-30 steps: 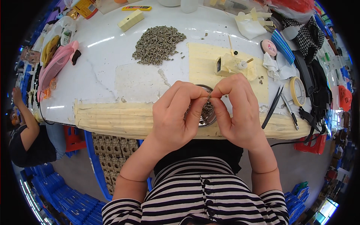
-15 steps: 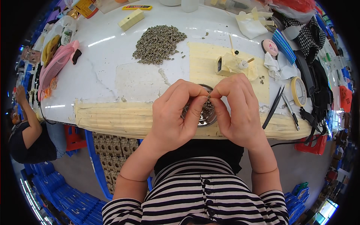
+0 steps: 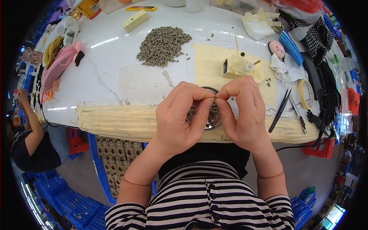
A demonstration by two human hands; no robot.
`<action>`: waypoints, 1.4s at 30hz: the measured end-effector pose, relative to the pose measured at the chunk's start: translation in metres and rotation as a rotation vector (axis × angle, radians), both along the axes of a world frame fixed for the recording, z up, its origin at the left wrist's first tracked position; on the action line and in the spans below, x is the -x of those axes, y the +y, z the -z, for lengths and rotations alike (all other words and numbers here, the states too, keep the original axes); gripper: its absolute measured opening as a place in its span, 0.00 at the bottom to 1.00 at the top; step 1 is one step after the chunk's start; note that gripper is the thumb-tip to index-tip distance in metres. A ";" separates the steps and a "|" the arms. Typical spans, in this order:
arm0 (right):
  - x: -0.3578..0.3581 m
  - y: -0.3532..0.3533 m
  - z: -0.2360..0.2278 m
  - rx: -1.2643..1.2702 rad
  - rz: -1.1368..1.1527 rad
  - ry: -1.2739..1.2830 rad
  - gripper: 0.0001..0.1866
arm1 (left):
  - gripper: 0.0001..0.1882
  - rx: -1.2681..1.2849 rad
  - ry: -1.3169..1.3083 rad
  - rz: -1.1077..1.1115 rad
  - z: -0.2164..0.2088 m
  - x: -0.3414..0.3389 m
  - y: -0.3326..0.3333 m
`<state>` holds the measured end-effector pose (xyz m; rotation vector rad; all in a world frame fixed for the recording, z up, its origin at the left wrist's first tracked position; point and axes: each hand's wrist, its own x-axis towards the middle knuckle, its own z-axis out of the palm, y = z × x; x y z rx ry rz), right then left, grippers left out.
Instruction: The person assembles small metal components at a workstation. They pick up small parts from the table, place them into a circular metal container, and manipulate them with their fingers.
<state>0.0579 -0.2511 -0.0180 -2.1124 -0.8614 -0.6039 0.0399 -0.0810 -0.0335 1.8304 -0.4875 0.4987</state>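
My left hand (image 3: 178, 115) and my right hand (image 3: 243, 111) meet fingertip to fingertip over a round metal dish (image 3: 207, 127). Both are closed in a pinch on one tiny metal part (image 3: 214, 98), mostly covered by the fingers; its exact kind is too small to make out. Inside the dish lie many similar small metal parts (image 3: 211, 115), partly hidden behind my hands. Farther off, to the left, a large heap of small grey metal parts (image 3: 161, 46) is spread on the white table (image 3: 103, 76).
A tape-wrapped block with a small bottle (image 3: 239, 67) stands beyond my right hand. Tweezers (image 3: 280, 110), a craft knife (image 3: 298, 115) and a tape roll (image 3: 305, 94) lie at right. A pink mesh basket (image 3: 59, 67) sits at left. Below, a blue crate (image 3: 100, 168) holds metal pieces.
My hands keep the same pinch over the dish, with hardly any movement. At far left, another person's arm and body have shifted slightly.
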 end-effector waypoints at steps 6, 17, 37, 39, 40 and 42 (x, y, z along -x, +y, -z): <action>0.002 0.000 0.000 -0.027 -0.013 0.043 0.10 | 0.05 0.006 0.003 0.006 0.000 0.001 0.000; 0.006 -0.001 -0.003 -0.171 -0.062 0.295 0.07 | 0.08 -0.016 -0.086 -0.004 0.000 0.000 -0.001; 0.009 -0.001 -0.003 -0.154 -0.018 0.279 0.07 | 0.07 -0.035 -0.075 -0.030 -0.001 0.001 -0.002; 0.005 -0.001 -0.001 -0.056 0.010 0.086 0.08 | 0.06 0.044 0.028 -0.012 0.001 0.003 -0.002; 0.003 0.000 0.000 -0.008 0.025 -0.010 0.09 | 0.05 0.095 0.084 -0.006 0.003 0.004 -0.002; 0.003 0.001 0.001 0.013 0.044 -0.067 0.10 | 0.04 0.145 0.139 0.000 0.005 0.005 -0.002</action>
